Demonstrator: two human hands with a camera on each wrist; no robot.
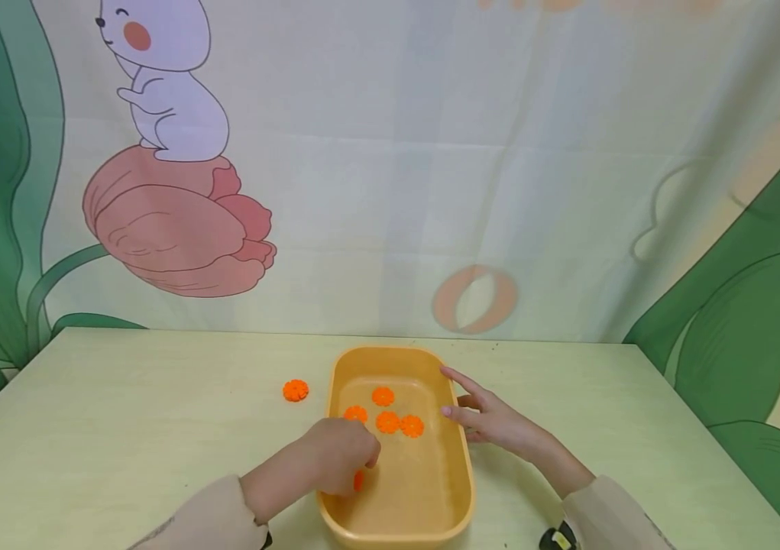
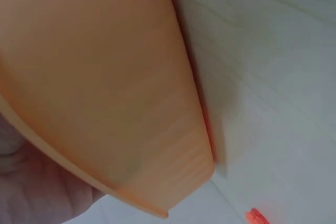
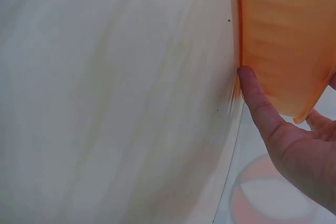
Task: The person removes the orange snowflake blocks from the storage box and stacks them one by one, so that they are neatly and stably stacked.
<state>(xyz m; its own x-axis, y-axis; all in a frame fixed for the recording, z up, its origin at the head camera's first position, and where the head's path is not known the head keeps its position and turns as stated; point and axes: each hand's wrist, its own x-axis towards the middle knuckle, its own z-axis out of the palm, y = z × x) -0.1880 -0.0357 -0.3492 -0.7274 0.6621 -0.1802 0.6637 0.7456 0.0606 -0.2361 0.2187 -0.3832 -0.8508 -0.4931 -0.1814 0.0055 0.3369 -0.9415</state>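
Observation:
A yellow-orange plastic bin (image 1: 458,489) stands on the table, with several flat orange flower-shaped pieces (image 1: 387,422) on its floor. My left hand (image 1: 338,454) reaches over the bin's left side, fingers bent down inside. An orange flower-shaped piece (image 1: 358,480) shows at its fingertips, pinched and mostly covered by them. In the left wrist view the left hand (image 2: 42,187) is partly hidden behind the bin's rim. On the other side, my right hand (image 1: 500,428) rests at the right rim with fingers extended. One finger (image 3: 257,98) touches the outer wall low down in the right wrist view.
Left of the bin, more orange flower-shaped pieces (image 1: 296,390) lie close together on the pale table (image 1: 156,405). A printed curtain (image 1: 376,191) hangs behind the table's back edge. Something small and black (image 1: 558,537) sits by the right sleeve.

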